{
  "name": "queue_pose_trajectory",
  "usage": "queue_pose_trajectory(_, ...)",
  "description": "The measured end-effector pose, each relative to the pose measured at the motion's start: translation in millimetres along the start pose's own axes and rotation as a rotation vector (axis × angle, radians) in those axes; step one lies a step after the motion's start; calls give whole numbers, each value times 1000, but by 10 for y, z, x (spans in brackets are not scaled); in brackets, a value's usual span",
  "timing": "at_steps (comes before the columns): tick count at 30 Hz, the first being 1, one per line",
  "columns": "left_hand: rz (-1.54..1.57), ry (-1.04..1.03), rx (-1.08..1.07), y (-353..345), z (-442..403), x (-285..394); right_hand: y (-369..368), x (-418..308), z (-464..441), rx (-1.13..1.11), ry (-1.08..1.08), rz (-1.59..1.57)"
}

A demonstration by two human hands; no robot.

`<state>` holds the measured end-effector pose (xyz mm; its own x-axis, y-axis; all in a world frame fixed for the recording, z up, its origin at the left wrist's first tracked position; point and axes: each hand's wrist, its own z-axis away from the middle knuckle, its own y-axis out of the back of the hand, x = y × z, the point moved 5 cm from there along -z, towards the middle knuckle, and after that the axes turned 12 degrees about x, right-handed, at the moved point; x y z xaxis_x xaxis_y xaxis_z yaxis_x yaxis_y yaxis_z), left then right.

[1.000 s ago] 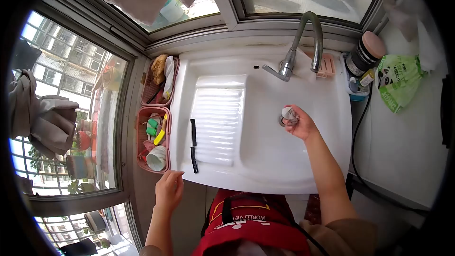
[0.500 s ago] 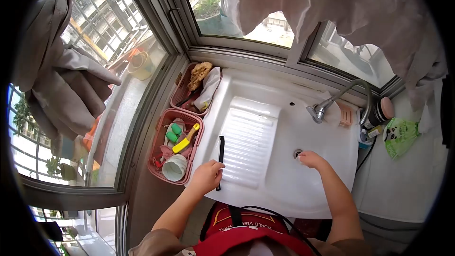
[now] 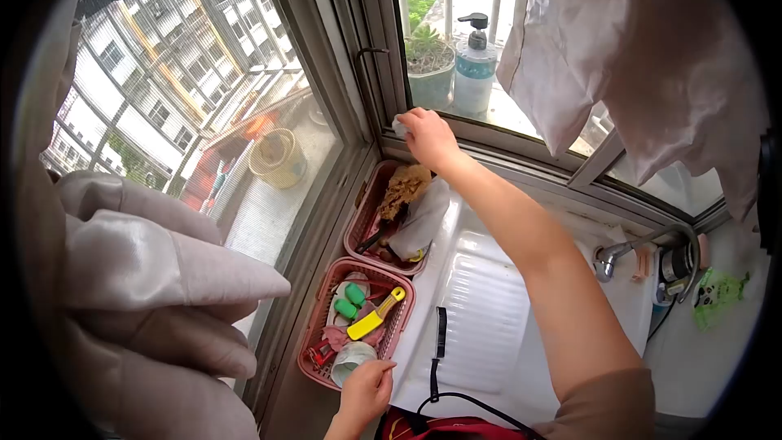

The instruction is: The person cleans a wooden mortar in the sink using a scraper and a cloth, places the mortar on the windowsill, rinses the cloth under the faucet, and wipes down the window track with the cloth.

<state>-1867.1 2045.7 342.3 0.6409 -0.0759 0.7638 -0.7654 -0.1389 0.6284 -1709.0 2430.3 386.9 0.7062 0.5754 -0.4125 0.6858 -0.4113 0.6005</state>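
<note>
My right hand (image 3: 428, 138) is stretched out to the window corner, its fingers closed on a small whitish wad (image 3: 399, 125) against the frame. What the wad is made of is too small to tell. Low down, my left hand (image 3: 366, 395) is curled closed beside the white cup (image 3: 352, 361) and the front of the sink (image 3: 411, 383); whatever lies inside its fingers is hidden. The cup lies in a pink basket (image 3: 305, 358) with a yellow-handled tool (image 3: 376, 316) and green objects (image 3: 350, 301). Over the sink's ribbed part hangs a black strap (image 3: 441, 334).
A second pink basket (image 3: 352, 238) holds a brown sponge-like piece (image 3: 403, 189) and white cloth. Past the window glass stand a pump bottle (image 3: 474, 65) and a potted plant (image 3: 428, 65). Pale curtains (image 3: 603, 49) hang at both sides. The faucet (image 3: 607, 261) is at the right.
My right hand has moved from the sink drain up and left to the window frame. My left hand has shifted from the black strap to beside the cup. The view has turned left.
</note>
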Motion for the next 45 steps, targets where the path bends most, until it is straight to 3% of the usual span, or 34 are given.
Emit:
queue_pose_trajectory(3, -30, -7, 62, 83, -34, -167, -668, 3, -75, -199, 159, 490)
queue_pose_trajectory(6, -43, 122, 108, 50, -39, -266, -710, 98, 53, -232, 84, 523)
queue_pose_trajectory(11, 19, 138, 78, -7, -239, -182, -30, 409, 298, -443, 40, 615)
queue_pose_trajectory(13, 34, 154, 43, -14, -258, -217, 286, 555, 477, -390, -16, 621)
queue_pose_trajectory(16, -5, 74, 53, -39, -172, -322, 578, 632, 554, -495, -68, 745)
queue_pose_trajectory(19, 31, 116, 102, -3, -89, -349, 421, 520, 272, -491, -145, 745)
queue_pose_trajectory(22, 12, 140, 78, 37, -80, -273, -187, 181, -34, -152, 59, 519)
queue_pose_trajectory(25, 15, 157, 71, 36, -125, -235, -853, -8, 22, -358, 106, 510)
queue_pose_trajectory(27, 56, 244, 78, 55, -148, -206, -881, 2, 29, -237, 59, 508)
queue_pose_trajectory(33, 26, 74, 109, 90, -248, -127, -40, 409, 463, -162, -15, 507)
queue_pose_trajectory(38, 27, 83, 111, 106, -190, -174, 912, 803, 996, -83, -74, 610)
queue_pose_trajectory(44, 43, 25, 96, 141, -86, -246, 1528, 1019, 1325, -121, -90, 782)
queue_pose_trajectory(45, 57, 22, 90, 137, -68, -254, 1581, 1061, 1365, -207, -134, 904)
